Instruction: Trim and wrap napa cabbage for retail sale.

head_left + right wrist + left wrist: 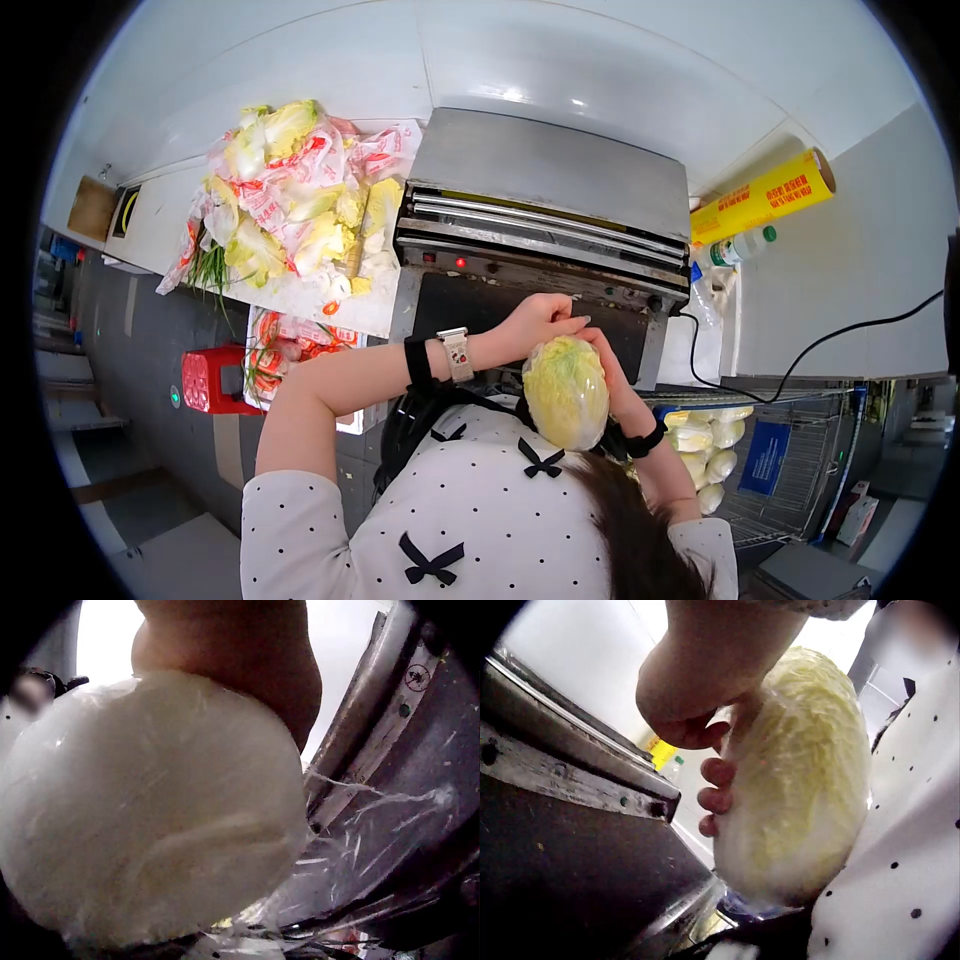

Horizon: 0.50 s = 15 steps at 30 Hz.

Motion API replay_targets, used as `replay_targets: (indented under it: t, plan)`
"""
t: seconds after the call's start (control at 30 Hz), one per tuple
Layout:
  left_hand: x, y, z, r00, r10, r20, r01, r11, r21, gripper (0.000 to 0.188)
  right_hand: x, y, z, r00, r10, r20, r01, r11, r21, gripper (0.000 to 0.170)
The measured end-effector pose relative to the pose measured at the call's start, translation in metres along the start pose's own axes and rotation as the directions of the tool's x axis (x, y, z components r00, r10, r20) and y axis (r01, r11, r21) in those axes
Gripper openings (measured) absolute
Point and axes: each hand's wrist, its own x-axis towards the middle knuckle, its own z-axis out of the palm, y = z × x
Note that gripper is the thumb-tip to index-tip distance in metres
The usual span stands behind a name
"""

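Wrapping machine [550,165] = ref. pt. Chinese cabbage [568,395] in clear film, held up just in front of machine, b/w its dark plate [450,315] & person's spotted shirt [480,500]; leafy end toward machine.

R hand [612,370]: grip curved round R side of cabbage, holding it. L hand [535,328]: at leafy end, machine side, fingers curled in; can't tell if grip pinches film or only rests there. Creased clear film [390,806] also seen beside cabbage, w/ machine plate behind (R wrist view).

Machine: red lamp [461,262] lit on front panel; black cable [850,328] at its R.

L of machine: bench [365,312] w/ heap of loose cabbage leaves [255,250] & red-printed bags [265,205]. Red stool [212,382] on floor, front-L of machine.

R of machine: yellow roll [765,195], green-capped bottle [740,247] just below it. Front-R: more cabbages [695,437] by wire cart [795,475].
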Motion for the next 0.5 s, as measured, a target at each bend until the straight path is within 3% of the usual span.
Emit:
replay_targets:
  t: [0.1,0.13,0.23,0.33,0.4,0.5]
  plan:
    - [0.003,-0.01,0.016,0.984,-0.176,0.018,0.177,0.974,-0.14,0.033,-0.004,-0.004,0.006,0.995,-0.009,-0.096,0.024,0.987,0.158,0.036]
    - [0.004,-0.009,0.022,0.98,-0.187,-0.074,0.177,0.976,-0.129,0.027,-0.005,-0.006,0.008,0.994,-0.031,-0.109,0.054,0.977,0.207,0.033]
    - [0.006,-0.003,0.022,0.99,0.004,-0.144,-0.001,1.0,0.022,0.021,-0.01,0.016,-0.01,0.995,0.058,-0.087,-0.015,0.905,0.425,0.039]
    - [0.006,-0.001,0.016,0.95,0.308,0.048,-0.302,0.868,0.395,0.021,-0.017,0.053,-0.032,0.978,0.194,-0.073,-0.094,0.729,0.678,0.046]
    - [-0.002,-0.003,0.012,0.915,0.311,0.255,-0.398,0.795,0.458,0.03,-0.015,0.093,-0.053,0.975,0.181,-0.128,-0.062,0.777,0.626,0.05]
    - [-0.014,-0.001,-0.008,0.839,0.246,0.485,-0.526,0.594,0.609,0.047,-0.015,0.099,-0.059,0.98,0.148,-0.136,-0.01,0.713,0.701,0.052]
